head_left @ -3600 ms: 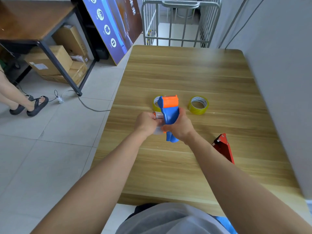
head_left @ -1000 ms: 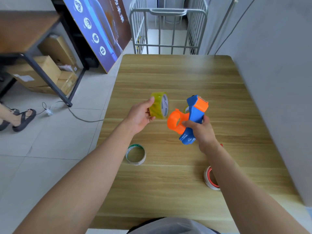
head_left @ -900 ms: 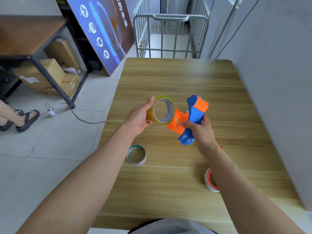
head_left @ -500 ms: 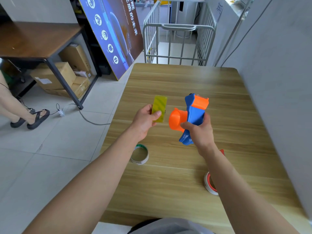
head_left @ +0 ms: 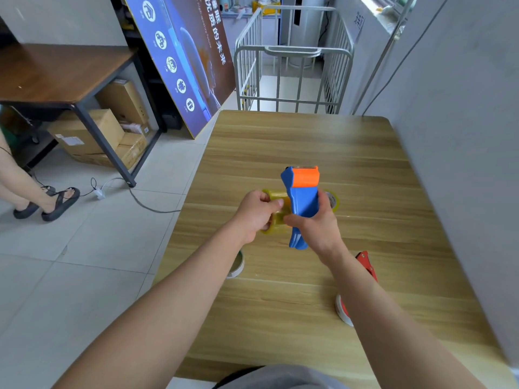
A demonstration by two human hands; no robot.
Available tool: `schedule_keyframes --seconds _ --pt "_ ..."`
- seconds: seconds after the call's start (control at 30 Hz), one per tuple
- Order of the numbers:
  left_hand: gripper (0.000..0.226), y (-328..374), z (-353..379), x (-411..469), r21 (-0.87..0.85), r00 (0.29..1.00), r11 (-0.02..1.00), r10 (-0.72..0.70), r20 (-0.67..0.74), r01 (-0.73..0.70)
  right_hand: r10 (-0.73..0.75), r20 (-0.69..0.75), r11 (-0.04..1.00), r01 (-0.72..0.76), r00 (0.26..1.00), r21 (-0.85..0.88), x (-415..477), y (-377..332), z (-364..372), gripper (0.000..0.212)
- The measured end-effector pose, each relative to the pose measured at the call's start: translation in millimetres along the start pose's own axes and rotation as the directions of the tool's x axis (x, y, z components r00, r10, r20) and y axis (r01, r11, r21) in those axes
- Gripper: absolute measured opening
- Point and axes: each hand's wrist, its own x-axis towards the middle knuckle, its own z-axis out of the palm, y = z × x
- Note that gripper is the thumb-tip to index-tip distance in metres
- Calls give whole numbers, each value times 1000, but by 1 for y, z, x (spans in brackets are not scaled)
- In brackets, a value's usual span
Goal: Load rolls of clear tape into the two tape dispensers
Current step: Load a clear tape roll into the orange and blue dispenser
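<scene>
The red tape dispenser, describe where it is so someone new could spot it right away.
On the wooden table, look near its right side, just behind the right forearm. The red tape dispenser lies there, partly hidden, the only red tool; the other dispenser is blue and orange.

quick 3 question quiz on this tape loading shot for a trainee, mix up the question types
1. True or false: the right hand grips the blue and orange dispenser.
2. The left hand presses what against it? A) yellowish tape roll B) scissors
3. What red object lies on the table beside the right forearm?

Key: 1 true. 2 A. 3 the red dispenser.
</scene>
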Motion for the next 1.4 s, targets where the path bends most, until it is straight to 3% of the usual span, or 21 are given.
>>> schedule_keyframes --seconds 0.07,0.13,0.2,0.27,0.3,0.37,0.57,0.7,0.8,0.87,0.97,1.07,1.13,1.17,1.27,1.4 --pt "15 -2 3 0 4 1000 1000 4 8 -4 7 29 998 -9 1000 54 0 2 1 56" --pt "21 -5 4 1 124 996 991 63 -58 -55 19 25 992 -22 1000 124 0 6 0 53" --pt "42 -8 4 3 254 982 967 82 -168 -37 27 17 983 -29 999 181 0 10 0 51" --pt "75 -8 0 2 260 978 962 -33 -208 88 35 25 972 -40 999 232 0 13 -1 48" --pt "84 -8 -2 1 196 980 970 -113 -167 145 39 36 967 -47 999 250 0 14 -1 47" --pt "76 -7 -6 2 59 979 977 -203 -25 204 35 83 963 -56 996 264 1 16 0 50" --pt "94 -17 -11 2 122 998 991 -58 -29 61 46 288 944 -136 957 302 7 16 -1 57" --pt "81 -20 -15 -2 -47 995 999 -2 95 6 3 446 883 -212 895 420 10 20 -5 22" --pt "64 -18 -17 -3 -287 981 958 38 188 17 -76 526 892 -178 847 416 10 23 -7 29" --pt "40 -15 -22 -1 -403 982 915 65 177 12 -94 556 908 -158 826 388 10 25 -8 39" --pt "1 -11 -25 1 -421 992 906 6 124 47 -92 570 942 -114 817 316 9 24 -6 45" --pt "24 -10 -23 4 -186 977 969 -132 168 163 -51 596 971 -101 802 218 5 20 1 48" --pt "16 -9 -22 2 -144 974 976 -140 178 166 -18 595 977 -113 804 182 4 18 4 49" --pt "13 -12 -22 2 -169 977 974 -123 174 153 -8 597 981 -111 802 162 4 17 4 48" --pt "41 -17 -25 2 -320 982 942 -43 183 101 6 606 992 -81 796 96 5 14 1 51" --pt "35 -15 -29 -2 -392 978 919 53 202 31 25 602 996 -74 798 56 7 12 0 52"
